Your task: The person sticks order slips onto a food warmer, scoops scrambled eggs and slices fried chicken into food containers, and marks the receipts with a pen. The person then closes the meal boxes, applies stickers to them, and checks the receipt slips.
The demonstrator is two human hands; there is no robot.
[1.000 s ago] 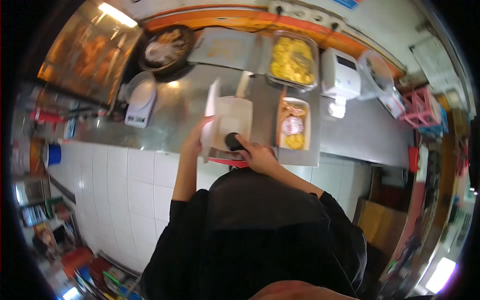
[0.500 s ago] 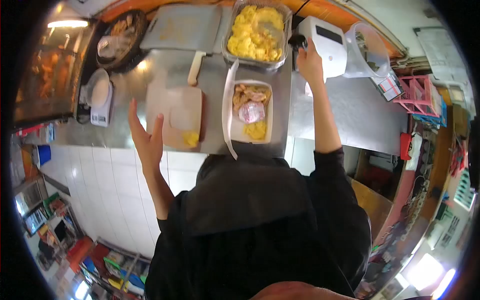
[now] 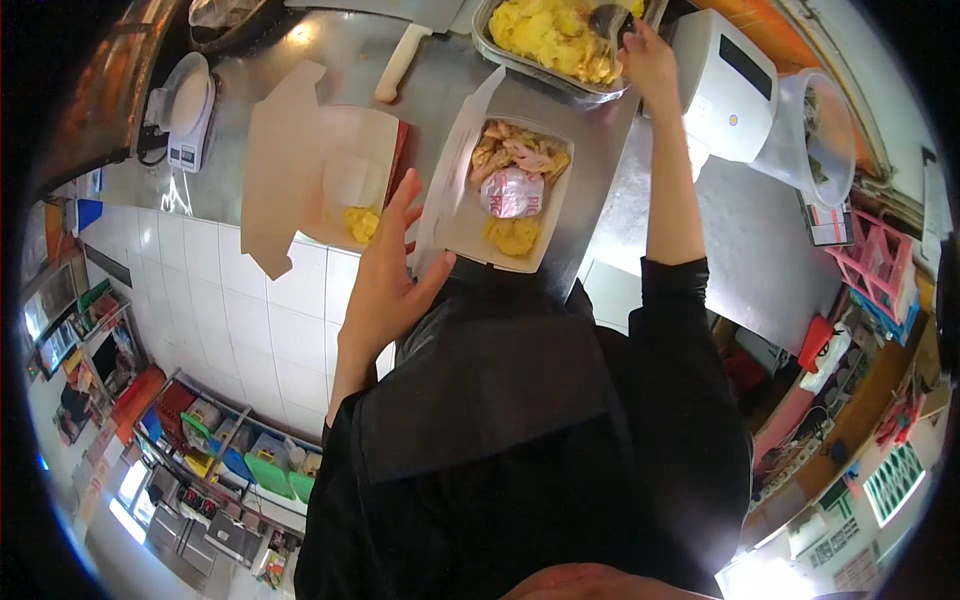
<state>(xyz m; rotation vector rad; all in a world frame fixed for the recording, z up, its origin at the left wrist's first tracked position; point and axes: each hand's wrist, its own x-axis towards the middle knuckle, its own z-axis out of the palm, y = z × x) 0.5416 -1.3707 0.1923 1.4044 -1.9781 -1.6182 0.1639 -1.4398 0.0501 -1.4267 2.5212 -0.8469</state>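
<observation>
My right hand (image 3: pixel 652 65) is closed around a dark utensil (image 3: pixel 606 18) at the right end of a clear tray (image 3: pixel 540 72) of lumpy yellow food (image 3: pixel 545 35); the utensil's exact kind is unclear. My left hand (image 3: pixel 388 280), fingers spread, is beside the raised flap of an open paper food box (image 3: pixel 552 225). In that box are cooked meat pieces (image 3: pixel 518 148), a wrapped bundle with red print (image 3: pixel 512 192) and a yellow portion (image 3: pixel 512 236). To its left, a second open box (image 3: pixel 275 150) contains yellow food (image 3: pixel 361 224) in one corner.
A knife with a pale handle (image 3: pixel 403 62) lies on the steel counter (image 3: pixel 235 110). On the left is a small scale (image 3: pixel 186 130) with a bowl. To the right are a white machine (image 3: pixel 725 90), a clear tub (image 3: pixel 815 140) and a pink basket (image 3: pixel 872 255).
My right hand has gone from beside the white machine to the tray's right end with the dark utensil. My left hand has moved right, from the second box to the filled one.
</observation>
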